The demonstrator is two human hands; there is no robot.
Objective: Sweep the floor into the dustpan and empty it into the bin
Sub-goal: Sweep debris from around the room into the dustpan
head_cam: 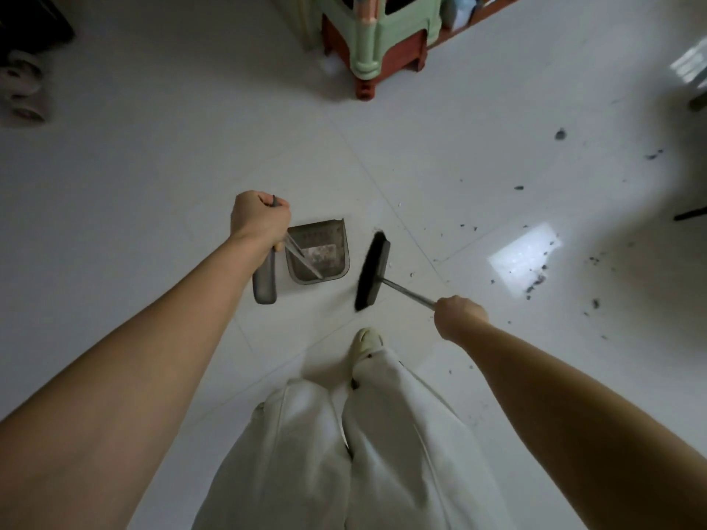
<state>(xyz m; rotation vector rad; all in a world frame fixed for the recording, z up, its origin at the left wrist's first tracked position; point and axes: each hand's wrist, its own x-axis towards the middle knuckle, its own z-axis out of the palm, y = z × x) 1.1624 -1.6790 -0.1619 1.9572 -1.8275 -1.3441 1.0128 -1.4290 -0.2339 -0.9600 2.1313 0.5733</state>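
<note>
Shoes: a pale pair (21, 88) lay at the far left edge of the floor (153, 154), well apart from our work.
Left grip: we had our left hand (260, 219) curled round the top of the dustpan's upright handle (264, 277), so we could steer it standing, without stooping.
Dustpan: the grey dustpan (317, 250) stood on the floor just ahead of our feet, its mouth turned toward the broom; some dirt already showed inside it.
Stools: a stack of green and red plastic stools (375, 44) stood at the top, clear of the sweeping.
Broom: the black broom head (372, 275) stood just beside the dustpan's open side, bristles toward it, likely ready to push dirt in.
Right grip: our right hand (459, 315) was closed round the broom's metal shaft (409, 290), held low for short strokes.
Foot: one pale shoe (367, 340) pointed at the gap between pan and broom.
Debris: dark scraps (535, 279) lay scattered to the right, well apart from the pan; we judged the sweeping only partly done, the bin not in view.
</note>
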